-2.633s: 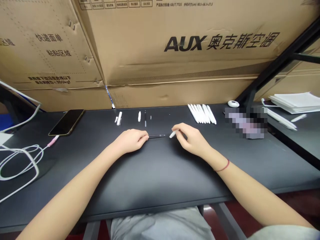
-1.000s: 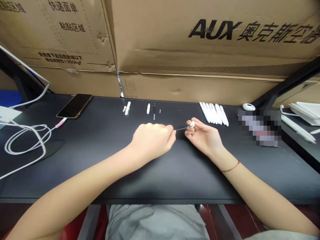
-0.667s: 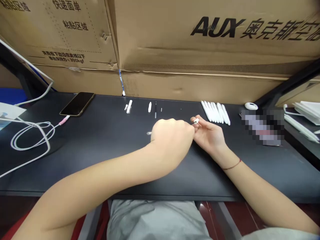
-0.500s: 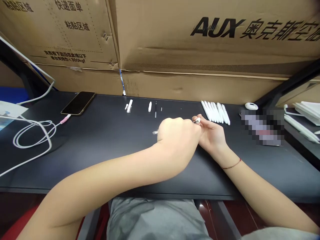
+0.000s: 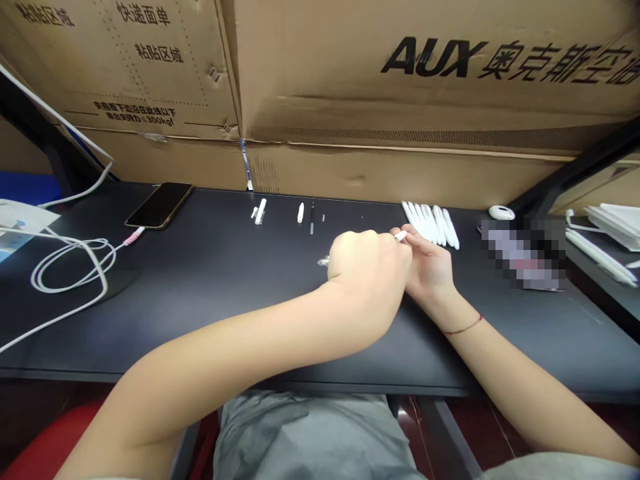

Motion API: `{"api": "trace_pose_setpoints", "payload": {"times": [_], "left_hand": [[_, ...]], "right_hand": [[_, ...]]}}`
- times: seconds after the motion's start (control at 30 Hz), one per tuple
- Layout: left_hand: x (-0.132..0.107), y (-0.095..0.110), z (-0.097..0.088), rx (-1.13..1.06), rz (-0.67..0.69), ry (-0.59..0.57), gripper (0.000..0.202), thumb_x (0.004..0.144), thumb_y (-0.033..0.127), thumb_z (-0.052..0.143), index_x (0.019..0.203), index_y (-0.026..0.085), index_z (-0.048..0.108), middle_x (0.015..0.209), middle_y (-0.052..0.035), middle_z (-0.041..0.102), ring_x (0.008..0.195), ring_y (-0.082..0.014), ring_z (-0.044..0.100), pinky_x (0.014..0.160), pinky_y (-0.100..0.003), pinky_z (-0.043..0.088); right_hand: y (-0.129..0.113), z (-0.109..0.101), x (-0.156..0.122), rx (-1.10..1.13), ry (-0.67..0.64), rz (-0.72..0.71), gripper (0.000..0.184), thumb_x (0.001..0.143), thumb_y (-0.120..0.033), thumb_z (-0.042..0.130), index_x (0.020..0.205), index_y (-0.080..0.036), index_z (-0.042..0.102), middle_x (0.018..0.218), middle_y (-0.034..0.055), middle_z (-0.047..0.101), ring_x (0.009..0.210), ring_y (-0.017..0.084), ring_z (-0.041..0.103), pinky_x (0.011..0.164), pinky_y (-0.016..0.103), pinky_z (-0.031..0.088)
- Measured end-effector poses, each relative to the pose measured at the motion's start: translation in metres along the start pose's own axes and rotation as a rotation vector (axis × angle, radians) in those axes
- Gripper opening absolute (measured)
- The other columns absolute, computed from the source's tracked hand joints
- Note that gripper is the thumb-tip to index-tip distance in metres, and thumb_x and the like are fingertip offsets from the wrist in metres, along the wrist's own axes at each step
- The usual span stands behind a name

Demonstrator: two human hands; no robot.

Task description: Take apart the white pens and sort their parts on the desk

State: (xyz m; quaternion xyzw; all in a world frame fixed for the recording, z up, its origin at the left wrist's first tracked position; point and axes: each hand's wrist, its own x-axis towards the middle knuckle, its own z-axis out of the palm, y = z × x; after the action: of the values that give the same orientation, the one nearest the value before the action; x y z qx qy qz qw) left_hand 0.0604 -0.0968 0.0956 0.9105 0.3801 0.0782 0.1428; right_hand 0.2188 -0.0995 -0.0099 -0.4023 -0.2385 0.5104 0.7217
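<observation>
My left hand (image 5: pixel 370 280) is closed in a fist around a slim pen, most of it hidden by the fingers. The pen's clear end (image 5: pixel 323 261) sticks out on the left of the fist, and a white pen piece (image 5: pixel 400 236) shows at its right. My right hand (image 5: pixel 431 270) touches that white piece with thumb and fingertips, pressed up against the left fist. Beyond them lie a white pen part (image 5: pixel 261 211) with a small clip-like bit beside it, a white pointed tip (image 5: pixel 301 213), a thin dark refill (image 5: pixel 312 217) and a tiny grey piece (image 5: pixel 323 218).
Several white pens (image 5: pixel 431 225) lie in a row at the back of the black table (image 5: pixel 210 280). A white earbud case-like object (image 5: pixel 501 213) and a blurred item are further right. A phone (image 5: pixel 160 205) with a white cable (image 5: pixel 95 250) is left. Cardboard boxes (image 5: pixel 350 100) stand behind.
My left fist has shifted slightly right, closer to my right hand. The dark section seen beside the white piece is now out of sight, and the white piece sits against the fist.
</observation>
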Motion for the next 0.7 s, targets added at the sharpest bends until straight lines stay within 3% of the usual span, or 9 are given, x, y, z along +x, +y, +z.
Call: {"api": "trace_pose_setpoints", "payload": {"times": [0.17, 0.33, 0.47, 0.7], "left_hand": [[0.007, -0.008, 0.012, 0.140, -0.001, -0.012, 0.022, 0.088, 0.013, 0.046, 0.089, 0.013, 0.069, 0.078, -0.0114, 0.068, 0.080, -0.0221, 0.067, 0.066, -0.029, 0.045], [0.013, -0.026, 0.027, 0.170, -0.023, 0.070, 0.034, 0.096, 0.028, 0.033, 0.097, 0.014, 0.064, 0.078, -0.0107, 0.068, 0.079, -0.0226, 0.067, 0.067, -0.030, 0.046], [0.020, -0.046, 0.033, 0.110, 0.010, 0.060, 0.039, 0.097, 0.038, 0.029, 0.099, 0.019, 0.064, 0.082, -0.0083, 0.069, 0.079, -0.0244, 0.067, 0.068, -0.032, 0.047], [0.025, -0.086, 0.047, -0.115, 0.072, 0.017, 0.039, 0.095, 0.041, 0.030, 0.095, 0.025, 0.065, 0.081, -0.0009, 0.069, 0.073, -0.0183, 0.063, 0.063, -0.025, 0.042]], "right_hand": [[-0.002, 0.008, -0.005, -0.086, -0.012, -0.126, 0.016, 0.070, -0.021, 0.069, 0.079, -0.026, 0.056, 0.077, -0.0043, 0.064, 0.065, 0.010, 0.058, 0.065, 0.025, 0.051], [-0.002, 0.010, -0.008, -0.162, -0.010, -0.206, 0.025, 0.068, -0.030, 0.075, 0.083, -0.027, 0.055, 0.082, -0.0037, 0.068, 0.067, 0.011, 0.061, 0.070, 0.027, 0.053], [0.001, 0.009, -0.007, -0.245, -0.037, -0.271, 0.031, 0.067, -0.037, 0.078, 0.085, -0.027, 0.054, 0.085, -0.0030, 0.071, 0.071, 0.013, 0.065, 0.073, 0.030, 0.055], [0.007, 0.013, -0.011, -0.471, -0.115, -0.336, 0.032, 0.073, -0.042, 0.074, 0.090, -0.026, 0.051, 0.087, 0.0009, 0.072, 0.077, 0.017, 0.069, 0.081, 0.037, 0.056]]}}
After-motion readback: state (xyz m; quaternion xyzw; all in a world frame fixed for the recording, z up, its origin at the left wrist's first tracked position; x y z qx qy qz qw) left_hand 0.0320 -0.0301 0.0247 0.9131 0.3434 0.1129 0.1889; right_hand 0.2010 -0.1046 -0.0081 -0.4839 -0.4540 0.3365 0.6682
